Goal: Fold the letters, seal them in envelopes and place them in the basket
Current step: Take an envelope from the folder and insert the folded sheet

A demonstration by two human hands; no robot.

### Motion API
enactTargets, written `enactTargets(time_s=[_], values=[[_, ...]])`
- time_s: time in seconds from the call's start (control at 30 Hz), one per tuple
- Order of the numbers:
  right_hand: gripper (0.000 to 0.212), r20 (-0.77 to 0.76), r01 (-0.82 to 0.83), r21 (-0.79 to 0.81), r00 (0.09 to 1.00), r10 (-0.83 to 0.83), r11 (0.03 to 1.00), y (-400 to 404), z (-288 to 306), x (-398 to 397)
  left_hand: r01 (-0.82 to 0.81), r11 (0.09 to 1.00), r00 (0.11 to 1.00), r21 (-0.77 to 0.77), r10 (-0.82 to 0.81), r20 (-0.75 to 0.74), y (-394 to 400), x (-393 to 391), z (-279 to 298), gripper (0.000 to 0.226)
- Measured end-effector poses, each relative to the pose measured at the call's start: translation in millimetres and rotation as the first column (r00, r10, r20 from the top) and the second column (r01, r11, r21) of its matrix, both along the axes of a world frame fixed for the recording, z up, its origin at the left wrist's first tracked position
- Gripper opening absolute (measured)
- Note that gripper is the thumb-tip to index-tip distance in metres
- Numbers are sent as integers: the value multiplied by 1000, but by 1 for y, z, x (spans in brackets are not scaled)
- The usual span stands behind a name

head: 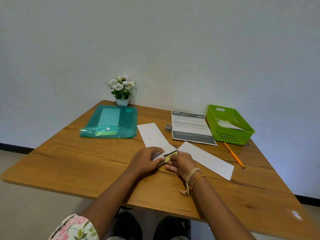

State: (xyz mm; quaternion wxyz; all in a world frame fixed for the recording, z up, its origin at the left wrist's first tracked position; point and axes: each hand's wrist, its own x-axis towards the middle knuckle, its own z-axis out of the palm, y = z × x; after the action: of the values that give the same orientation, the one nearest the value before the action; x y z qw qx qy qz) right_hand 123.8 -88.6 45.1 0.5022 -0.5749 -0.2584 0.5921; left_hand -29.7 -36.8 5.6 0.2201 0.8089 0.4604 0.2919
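A long white envelope [152, 135] lies on the table, running from the middle toward the back left. My left hand [147, 160] holds its near end with curled fingers. My right hand [181, 164] pinches a small yellowish piece [170, 157] right at that end, close against the left fingers. A folded white letter [207, 161] stretches from my right hand toward the right. At the back right stands the green basket [214, 122], with a white envelope [230, 126] inside. What the hands cover at the envelope's end is hidden.
A printed sheet [190, 127] lies left of the basket, with a small tape roll [168, 127] beside it. An orange pen [233, 155] rests right of the letter. A teal plastic folder [110, 122] and a flower pot [122, 90] sit at the back left.
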Motion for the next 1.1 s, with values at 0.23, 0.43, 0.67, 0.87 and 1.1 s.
enactTargets(time_s=[0.23, 0.43, 0.67, 0.87, 1.1], values=[[22, 60, 28, -23, 998, -26, 999, 3, -1, -2, -30, 999, 999, 37, 28, 42, -3, 1, 3, 29], [16, 220, 62, -103, 975, -38, 993, 11, 3, -9, -78, 956, 997, 283, 79, 10, -11, 5, 1, 26], [39, 419, 80, -43, 906, -55, 996, 15, -4, -13, -18, 868, 1000, 497, 3, 31, -15, 2, 1, 19], [30, 286, 149, 108, 942, -174, 983, 15, -7, -18, -107, 950, 971, 293, 37, 236, -12, 4, 0, 34], [24, -349, 254, -34, 903, -250, 967, 10, 14, -22, 5, 876, 388, -481, 442, 809, -2, 27, 7, 52]])
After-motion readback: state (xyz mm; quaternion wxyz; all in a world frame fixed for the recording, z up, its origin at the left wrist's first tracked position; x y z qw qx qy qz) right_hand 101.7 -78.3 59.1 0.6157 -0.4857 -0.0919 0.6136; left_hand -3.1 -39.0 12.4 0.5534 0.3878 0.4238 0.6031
